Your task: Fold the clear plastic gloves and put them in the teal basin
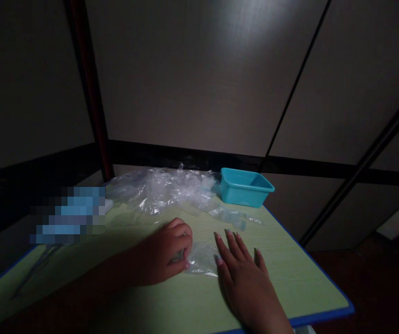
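A small clear plastic bag [204,260] lies on the pale green table [289,260] between the two hands. My left hand [171,253] is curled, with thumb and fingers pinched on the bag's left end. My right hand [243,273] lies palm down with fingers spread, its thumb and fingertips at the bag's right edge. Behind them spreads a pile of crumpled clear plastic bags [161,190]. Another flat clear bag [234,217] lies in front of the bin.
A turquoise plastic bin [244,188] stands at the table's back right corner. On the left is a blurred-out blue object [77,208], with a thin dark item [34,269] in front. Dark panels rise behind the table, which has a blue edge.
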The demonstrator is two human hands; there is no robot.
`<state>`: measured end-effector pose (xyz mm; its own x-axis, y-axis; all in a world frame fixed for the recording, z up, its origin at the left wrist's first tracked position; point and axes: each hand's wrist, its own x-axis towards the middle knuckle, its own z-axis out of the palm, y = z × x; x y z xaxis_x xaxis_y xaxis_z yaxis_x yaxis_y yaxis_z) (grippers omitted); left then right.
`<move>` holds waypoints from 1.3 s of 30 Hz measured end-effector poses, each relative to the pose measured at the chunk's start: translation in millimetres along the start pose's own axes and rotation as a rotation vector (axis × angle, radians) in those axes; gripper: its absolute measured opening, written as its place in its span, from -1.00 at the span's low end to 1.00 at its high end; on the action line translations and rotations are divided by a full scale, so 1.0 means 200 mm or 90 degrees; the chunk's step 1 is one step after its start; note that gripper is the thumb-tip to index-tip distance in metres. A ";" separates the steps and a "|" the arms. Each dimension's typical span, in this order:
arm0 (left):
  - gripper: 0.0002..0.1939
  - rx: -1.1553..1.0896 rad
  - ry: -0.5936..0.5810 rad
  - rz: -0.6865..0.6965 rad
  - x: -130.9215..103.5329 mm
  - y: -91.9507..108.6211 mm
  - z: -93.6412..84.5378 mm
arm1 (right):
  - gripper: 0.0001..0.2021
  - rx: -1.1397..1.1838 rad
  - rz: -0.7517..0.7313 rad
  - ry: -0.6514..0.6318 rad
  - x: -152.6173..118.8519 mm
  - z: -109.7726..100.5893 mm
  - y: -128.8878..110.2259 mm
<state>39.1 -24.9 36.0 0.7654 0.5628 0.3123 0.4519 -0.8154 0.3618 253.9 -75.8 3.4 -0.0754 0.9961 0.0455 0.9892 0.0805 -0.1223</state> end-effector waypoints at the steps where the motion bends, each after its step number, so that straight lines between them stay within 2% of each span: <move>1: -0.89 -0.006 0.005 0.007 0.00 -0.01 0.00 | -0.53 0.002 0.000 0.000 0.00 0.00 0.00; 4: -0.90 -0.016 0.025 0.002 0.01 -0.03 0.00 | -0.52 0.003 -0.001 0.005 0.00 0.00 0.00; 12: -0.89 -0.016 0.086 -0.076 0.01 -0.09 0.01 | -0.52 0.003 -0.001 0.012 0.01 0.01 0.01; 32: -0.88 -0.002 0.126 -0.093 0.01 -0.18 0.02 | -0.52 -0.006 0.000 0.016 0.00 0.02 0.01; 35: -0.87 0.028 0.148 -0.124 0.01 -0.21 0.03 | -0.52 -0.010 0.001 0.015 0.01 0.02 0.01; 39: -0.83 0.027 0.195 -0.225 0.02 -0.20 0.02 | -0.52 -0.011 0.003 0.010 0.01 0.02 0.01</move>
<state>25.8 9.7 19.3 0.3941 0.8159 0.4231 0.6837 -0.5679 0.4582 254.6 -74.5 0.0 -0.0687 0.9958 0.0609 0.9916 0.0748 -0.1057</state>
